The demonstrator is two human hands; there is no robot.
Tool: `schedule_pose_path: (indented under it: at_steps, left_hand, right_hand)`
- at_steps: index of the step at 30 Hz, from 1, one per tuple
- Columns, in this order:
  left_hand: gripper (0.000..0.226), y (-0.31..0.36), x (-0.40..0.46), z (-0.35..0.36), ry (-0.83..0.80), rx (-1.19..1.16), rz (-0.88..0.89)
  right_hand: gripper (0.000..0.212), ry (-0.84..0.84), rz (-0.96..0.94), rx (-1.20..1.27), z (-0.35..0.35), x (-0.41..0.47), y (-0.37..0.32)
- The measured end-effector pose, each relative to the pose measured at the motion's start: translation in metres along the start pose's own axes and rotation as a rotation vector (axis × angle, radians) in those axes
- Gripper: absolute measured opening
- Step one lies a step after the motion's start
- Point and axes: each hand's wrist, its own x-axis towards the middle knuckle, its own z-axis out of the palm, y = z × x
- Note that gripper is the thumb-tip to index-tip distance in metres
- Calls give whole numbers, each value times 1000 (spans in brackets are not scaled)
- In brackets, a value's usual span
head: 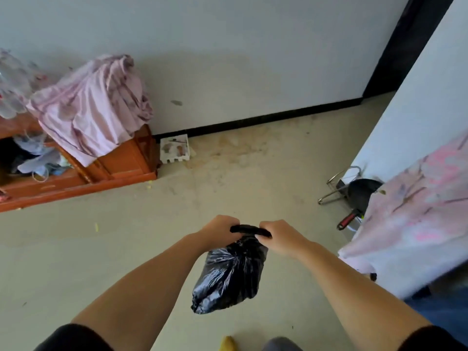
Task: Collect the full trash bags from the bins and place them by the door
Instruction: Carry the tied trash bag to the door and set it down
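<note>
Far left, against the white wall (pixel 228 46): an orange wooden cabinet (pixel 121 163), its open shelf stuffed with crumpled cloth and paper, a pale pink sheet (pixel 93 107) heaped over its top right corner and hanging down the front. Just beside the cabinet's right end, touching the black skirting board (pixel 266 120): a small white foam tray (pixel 174 148), stained, flat on the floor (pixel 253 178). Stained patch of floor spreading right from the tray.

Centre, held above the bare floor and well apart from the cabinet: left hand (pixel 217 231), fingers curled tight round one twisted end of the black trash bag (pixel 233 272). Bag's gathered neck stretched level between the two fists, its shiny, wrinkled body hanging below them, clear of the floor. Right hand (pixel 281 236) closed likewise on the other end of the neck, knuckles up. Both forearms bare, dark sleeves at the bottom edge.

Right, near the base of a second white wall: a metal wire rack (pixel 336 183) lying tilted, touching a black pan (pixel 359 193) with a red-and-black handle. Over the pan's right side, a pink floral cloth (pixel 417 203) draped down at the right edge. Top right: a dark doorway frame (pixel 405 46).
</note>
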Motion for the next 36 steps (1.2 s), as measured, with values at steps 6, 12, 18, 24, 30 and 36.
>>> schedule_pose_path:
  at_steps: [6,12,18,24,30,36]
  left_hand:
    - [35,-13,105,-61,-19,63,53]
    - [31,-19,244,-122,23,-8,35]
    - [20,4,375,-177,13,-55,59]
    - [17,7,507,-216,-64,-1,102]
    - [16,7,664,-272,-128,98,190]
    - [16,41,798,-339,-213,226,329]
  right_hand:
    - [34,14,14,20,-58,95,14]
    - [15,23,-23,-12,-140,219,61]
    - [31,29,-10,-74,-237,320,111]
    - [19,25,62,-21,-298,410,165]
    - [28,129,146,31,-364,522,220]
    - [36,275,257,115,-441,600,259]
